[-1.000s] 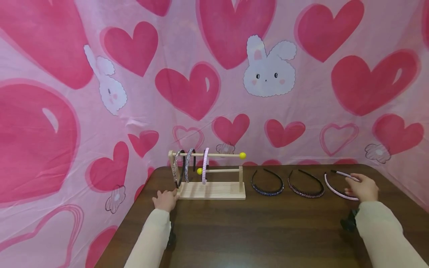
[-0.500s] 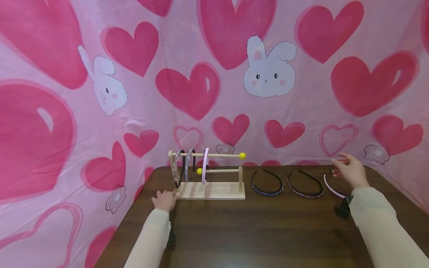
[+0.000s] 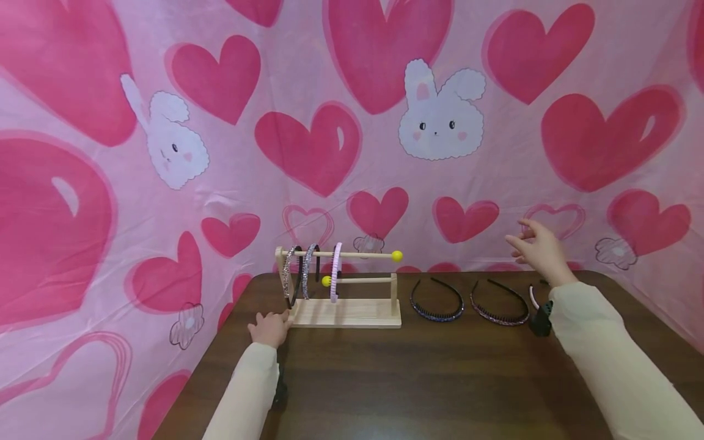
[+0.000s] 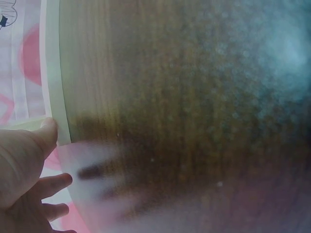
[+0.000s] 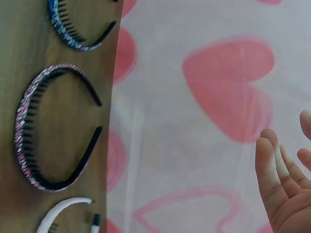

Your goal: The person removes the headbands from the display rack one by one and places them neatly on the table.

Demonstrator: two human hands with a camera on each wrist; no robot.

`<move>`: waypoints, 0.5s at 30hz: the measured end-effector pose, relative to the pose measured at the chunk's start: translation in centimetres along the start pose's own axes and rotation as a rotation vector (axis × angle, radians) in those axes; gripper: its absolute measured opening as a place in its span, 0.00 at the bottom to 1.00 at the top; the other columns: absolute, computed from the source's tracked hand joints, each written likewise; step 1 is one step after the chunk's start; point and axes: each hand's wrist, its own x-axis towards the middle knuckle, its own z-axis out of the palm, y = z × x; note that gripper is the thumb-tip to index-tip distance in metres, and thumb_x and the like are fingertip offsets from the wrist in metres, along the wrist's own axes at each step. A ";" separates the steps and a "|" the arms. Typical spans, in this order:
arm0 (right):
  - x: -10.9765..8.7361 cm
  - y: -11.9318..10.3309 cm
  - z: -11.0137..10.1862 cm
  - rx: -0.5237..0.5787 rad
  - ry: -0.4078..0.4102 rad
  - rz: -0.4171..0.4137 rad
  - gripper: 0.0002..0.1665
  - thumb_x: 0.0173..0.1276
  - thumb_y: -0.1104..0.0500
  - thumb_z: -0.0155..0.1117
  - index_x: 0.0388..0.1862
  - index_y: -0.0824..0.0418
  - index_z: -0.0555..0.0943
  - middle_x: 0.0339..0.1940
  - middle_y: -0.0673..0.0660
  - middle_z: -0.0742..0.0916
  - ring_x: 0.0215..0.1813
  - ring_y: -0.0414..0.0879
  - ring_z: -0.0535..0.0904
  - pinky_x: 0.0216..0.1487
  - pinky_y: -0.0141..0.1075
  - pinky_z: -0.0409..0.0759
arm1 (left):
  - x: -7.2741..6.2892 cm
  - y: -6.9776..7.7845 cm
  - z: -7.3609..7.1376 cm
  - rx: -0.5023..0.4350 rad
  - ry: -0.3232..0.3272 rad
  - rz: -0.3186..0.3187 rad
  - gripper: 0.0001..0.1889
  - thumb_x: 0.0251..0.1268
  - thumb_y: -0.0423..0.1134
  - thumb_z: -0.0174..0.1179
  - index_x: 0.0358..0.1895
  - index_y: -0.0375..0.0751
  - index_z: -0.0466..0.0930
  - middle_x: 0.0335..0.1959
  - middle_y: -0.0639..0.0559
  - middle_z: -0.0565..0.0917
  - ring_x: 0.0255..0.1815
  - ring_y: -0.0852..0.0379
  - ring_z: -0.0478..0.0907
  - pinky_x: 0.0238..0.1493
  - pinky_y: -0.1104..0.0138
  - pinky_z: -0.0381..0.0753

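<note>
My left hand point(image 3: 268, 330) lies low at the left end of the wooden headband rack point(image 3: 352, 315), its thumb point(image 4: 48, 133) against the base. Three headbands hang on the rack's top rod: a silver glitter headband point(image 3: 286, 275), a bluish silver headband point(image 3: 308, 275) and a lilac headband point(image 3: 335, 278). Raised over the table's right side, my right hand point(image 3: 543, 253) holds nothing, and its fingers are loosely spread. Below and left of it lie a pink glitter headband point(image 5: 20, 128) and a blue glitter headband point(image 3: 440, 318). My right wrist partly hides a pale headband point(image 5: 56, 211).
Yellow balls cap the top rod point(image 3: 397, 256) and the shorter lower rod point(image 3: 327, 281) of the rack. A pink heart-printed cloth point(image 3: 374, 153) hangs behind the dark wooden table point(image 3: 407, 379) and along its left side.
My right hand has let go of the pale headband, risen, and moved left. The pale headband stays on the table. My left hand keeps its place at the rack.
</note>
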 end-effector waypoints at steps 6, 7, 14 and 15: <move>1.1 -2.3 1.4 -0.016 -0.009 -0.044 0.38 0.67 0.56 0.57 0.67 0.74 0.56 0.44 0.72 0.73 0.24 0.41 0.81 0.25 0.34 0.79 | -0.1 0.1 -0.1 0.002 0.003 -0.001 0.21 0.66 0.45 0.53 0.59 0.39 0.74 0.52 0.30 0.74 0.56 0.29 0.59 0.47 0.38 0.58; 1.2 -2.8 1.7 -0.024 -0.012 -0.043 0.38 0.67 0.55 0.58 0.68 0.73 0.56 0.44 0.71 0.74 0.26 0.45 0.82 0.26 0.35 0.80 | 0.0 0.0 0.0 0.003 0.003 -0.001 0.21 0.66 0.45 0.53 0.59 0.39 0.74 0.52 0.30 0.74 0.56 0.29 0.59 0.48 0.38 0.58; 2.2 -5.5 3.3 -0.035 -0.028 -0.073 0.37 0.66 0.56 0.60 0.68 0.68 0.58 0.43 0.66 0.75 0.30 0.54 0.82 0.28 0.37 0.80 | 0.0 0.0 0.1 0.011 0.000 -0.005 0.21 0.66 0.45 0.53 0.59 0.40 0.73 0.52 0.30 0.73 0.57 0.28 0.58 0.48 0.37 0.58; 2.3 -5.8 3.5 -0.032 -0.031 -0.081 0.37 0.65 0.57 0.60 0.67 0.68 0.58 0.42 0.66 0.75 0.30 0.53 0.82 0.28 0.37 0.80 | 0.1 -0.1 0.1 0.012 -0.001 -0.007 0.21 0.66 0.45 0.52 0.59 0.40 0.73 0.52 0.31 0.73 0.57 0.29 0.58 0.48 0.37 0.57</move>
